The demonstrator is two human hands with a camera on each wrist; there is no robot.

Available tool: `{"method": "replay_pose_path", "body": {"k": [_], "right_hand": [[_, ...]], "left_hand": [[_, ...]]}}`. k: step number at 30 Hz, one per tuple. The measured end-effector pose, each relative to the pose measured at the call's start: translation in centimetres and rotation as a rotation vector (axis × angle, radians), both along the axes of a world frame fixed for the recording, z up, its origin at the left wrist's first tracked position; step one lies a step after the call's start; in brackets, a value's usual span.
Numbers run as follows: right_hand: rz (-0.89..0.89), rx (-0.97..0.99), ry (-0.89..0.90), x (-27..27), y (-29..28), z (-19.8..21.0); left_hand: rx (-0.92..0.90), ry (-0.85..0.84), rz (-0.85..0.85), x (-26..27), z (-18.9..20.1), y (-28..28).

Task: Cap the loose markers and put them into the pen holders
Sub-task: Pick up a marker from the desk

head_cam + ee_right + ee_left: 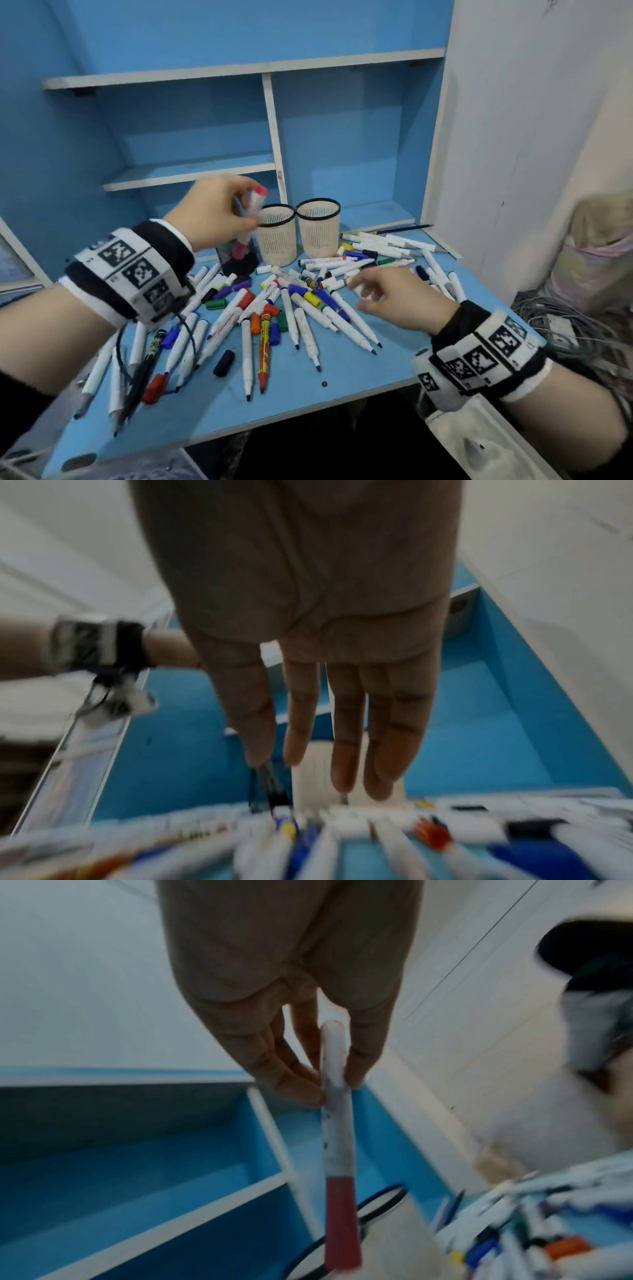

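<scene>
Above the black mesh pen holder point(239, 255), a capped red marker point(251, 214) is hanging cap-down, pinched by thumb and fingertips of the left hand point(214, 210). Two beige mesh pen holders point(276, 234) are standing just beside it on the blue desk point(342, 370). The right hand point(390, 298) is hovering over the pile of loose markers point(291, 301), fingers relaxed and holding nothing.

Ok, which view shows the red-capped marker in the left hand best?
The left wrist view: the red-capped marker fills the frame, pinched by the left hand, cap pointing down. The head view shows it blurred and partly hidden behind the fingers. The right wrist view does not show it.
</scene>
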State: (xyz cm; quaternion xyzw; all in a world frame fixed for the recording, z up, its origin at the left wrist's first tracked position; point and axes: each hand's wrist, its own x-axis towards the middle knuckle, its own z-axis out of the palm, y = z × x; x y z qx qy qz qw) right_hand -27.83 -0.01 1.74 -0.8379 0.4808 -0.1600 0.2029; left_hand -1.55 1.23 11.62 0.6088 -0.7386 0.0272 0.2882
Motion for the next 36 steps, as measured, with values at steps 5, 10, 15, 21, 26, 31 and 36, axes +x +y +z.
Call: {"method": "replay_pose_path", "body": {"k": [5, 10, 15, 21, 26, 31, 36], "right_hand": [[0.102, 0.159, 0.387, -0.9, -0.5, -2.3], [0.148, 0.137, 0.538, -0.3, -0.7, -2.9], [0.134, 0.085, 0.675, 0.6, -0.8, -3.1], [0.111, 0.139, 0.637, 0.5, -0.2, -2.2], [0.026, 0.162, 0.627, 0.5, -0.1, -2.1], [-0.018, 0.185, 0.561, 0.3, -0.2, -2.9], [0.029, 0.169, 0.517, 0.0, -0.8, -2.7]], "left_hand": [[-0.066, 0.091, 0.199, 4.7, 0.5, -4.6], [-0.132, 0.299, 0.257, 6.8, 0.0, -6.8], [-0.127, 0.299, 0.288, 6.9, -1.5, -8.4], [-0.091, 0.356, 0.278, 7.4, -2.9, -9.7], [-0.041, 0.292, 0.305, 7.2, -3.7, -10.4], [0.075, 0.182, 0.358, 6.8, -5.2, -10.9], [0.154, 0.145, 0.435, 7.3, -6.0, -11.6]]}}
